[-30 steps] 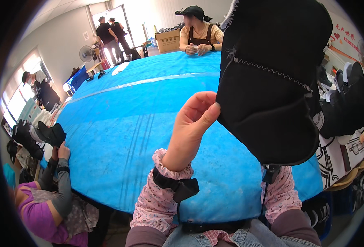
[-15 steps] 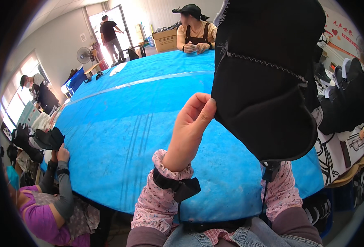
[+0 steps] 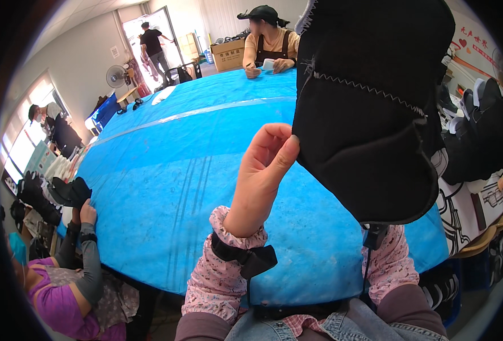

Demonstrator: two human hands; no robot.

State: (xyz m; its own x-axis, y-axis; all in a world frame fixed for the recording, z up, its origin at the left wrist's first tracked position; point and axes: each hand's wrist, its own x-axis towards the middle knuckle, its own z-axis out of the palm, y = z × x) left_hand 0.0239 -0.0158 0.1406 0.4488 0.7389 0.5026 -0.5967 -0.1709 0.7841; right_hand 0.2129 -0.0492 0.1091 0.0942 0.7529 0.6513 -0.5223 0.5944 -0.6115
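Note:
A large black stitched fabric piece (image 3: 365,148) is held up close in front of me, above the table. Pale zigzag stitching crosses its middle, and its lower edge is rounded. My left hand (image 3: 268,165) pinches its left edge between thumb and fingers. My right forearm, in a pink patterned sleeve (image 3: 393,264), rises behind the piece. The fabric hides my right hand, so its fingers and grip do not show. A similar pink sleeve (image 3: 214,284) with a black strap covers my left forearm.
A blue-covered table (image 3: 166,199) spreads before me. Black shoe-like pieces (image 3: 481,131) are piled at the right. A person (image 3: 268,45) sits across the table; another (image 3: 64,284) works at the left edge. A cardboard box (image 3: 229,55) and a fan (image 3: 115,76) stand farther back.
The black piece has shifted very slightly; my left hand keeps its pinch. Across the table, the seated person's hands have moved apart and a white object now shows between them.

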